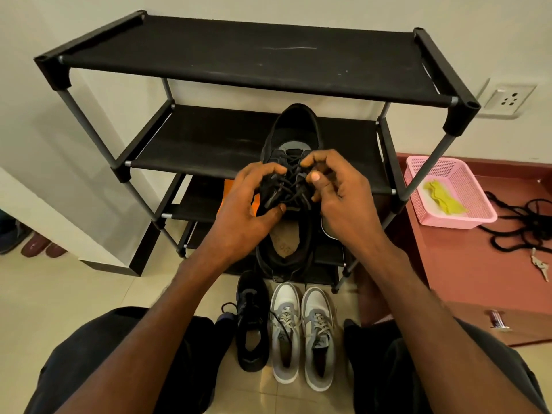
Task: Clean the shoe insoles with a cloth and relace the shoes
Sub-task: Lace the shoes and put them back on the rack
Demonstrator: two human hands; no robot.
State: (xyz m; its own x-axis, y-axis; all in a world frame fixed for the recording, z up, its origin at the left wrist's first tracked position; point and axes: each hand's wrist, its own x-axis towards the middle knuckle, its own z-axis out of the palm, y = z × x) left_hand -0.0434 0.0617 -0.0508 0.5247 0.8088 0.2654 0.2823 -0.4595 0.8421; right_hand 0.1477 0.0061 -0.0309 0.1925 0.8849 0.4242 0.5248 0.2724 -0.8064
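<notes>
Home entryway, black fabric shoe rack (257, 59) against plain wall, pairs of shoes (301, 333) on tiled floor (89, 288), wall socket (509, 100)

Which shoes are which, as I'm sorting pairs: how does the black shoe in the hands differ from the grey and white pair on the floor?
The black shoe is held up before the rack, both hands working its dark laces; the grey and white pair stands side by side on the floor. The black shoe is dark throughout; the pair has pale laces. Both are lace-up sneakers.
</notes>
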